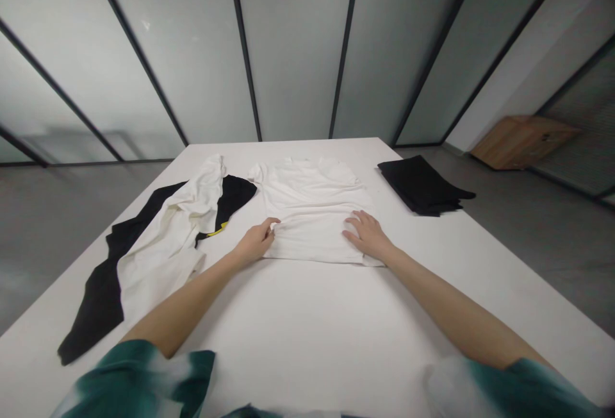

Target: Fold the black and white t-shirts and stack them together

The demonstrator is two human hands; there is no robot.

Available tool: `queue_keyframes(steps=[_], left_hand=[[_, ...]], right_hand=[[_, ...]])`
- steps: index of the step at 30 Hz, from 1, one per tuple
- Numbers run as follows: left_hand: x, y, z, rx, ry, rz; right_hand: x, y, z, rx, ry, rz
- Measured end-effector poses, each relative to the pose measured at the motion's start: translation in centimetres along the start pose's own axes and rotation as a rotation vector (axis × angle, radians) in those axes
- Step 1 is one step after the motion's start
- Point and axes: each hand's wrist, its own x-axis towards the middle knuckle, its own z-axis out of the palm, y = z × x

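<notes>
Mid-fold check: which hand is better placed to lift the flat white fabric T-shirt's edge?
Probably left: left hand pinches the white fabric T-shirt at its edge; right hand lies flat on it.

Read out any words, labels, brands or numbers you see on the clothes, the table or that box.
No text can be read anywhere.
White shirt: plain, no print shows.
Yellow strip on the black garment: too small to tell whether it bears lettering.
Black stack and box: no marking shows.
</notes>
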Motion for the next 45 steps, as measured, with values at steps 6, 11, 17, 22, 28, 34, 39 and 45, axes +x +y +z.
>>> queue_keyframes(steps=[6, 11, 17, 22, 28, 34, 39, 45], left_hand=[[-2.5, 0.7, -1.7, -0.421, -0.092, -0.337], [-5.1, 0.8, -2.6, -0.453, -0.281, -0.449], [-5.6, 1.4, -6.2, -0.206, -0.647, -0.390], [-1.5, 2.5, -6.4, 0.144, -0.286, -0.189], [4.3, 0.8, -0.5, 0.541, -0.009, -0.142], [5.6, -1.1, 1.1, 0.623, -0.090, -0.201], [4.6, -1.1, 1.2, 0.648, -0.066, -0.182], [2.7, -0.8, 1.5, 0.671, -0.075, -0.167]], right_hand=[[-1.4, 0.4, -0.7, -0.040, -0.150, 0.096], [-3.0, 0.0, -1.1, -0.037, -0.224, 0.033], [-3.6, -0.7, -4.7, -0.060, -0.216, -0.042], [-1.3, -1.2, -5.5, -0.016, -0.114, -0.014], [2.3, -2.3, -1.5, -0.066, -0.121, 0.129], [3.3, -1.8, -0.2, -0.074, -0.225, 0.135], [2.7, -1.7, -0.5, -0.058, -0.243, 0.135], [0.3, -2.3, -0.7, -0.079, -0.250, 0.126]])
